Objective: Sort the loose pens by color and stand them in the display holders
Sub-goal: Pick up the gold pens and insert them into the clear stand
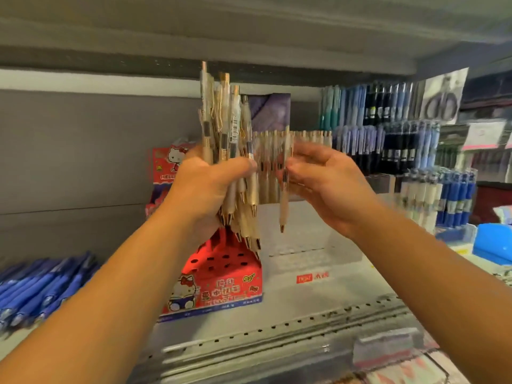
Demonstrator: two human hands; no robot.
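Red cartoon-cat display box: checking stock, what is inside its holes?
Visible holes of the red cardboard display box look empty; upper rows are hidden behind the left hand and its bundle of cream pens.

cream pens (221,128), red holder (221,275), blue pens (41,289)

Only blurred, unreadable print on the red display box (227,284)

The head-worn camera is facing forward, looking closely over the left hand (205,187) and right hand (327,184) onto a grey perforated metal shelf (291,322)
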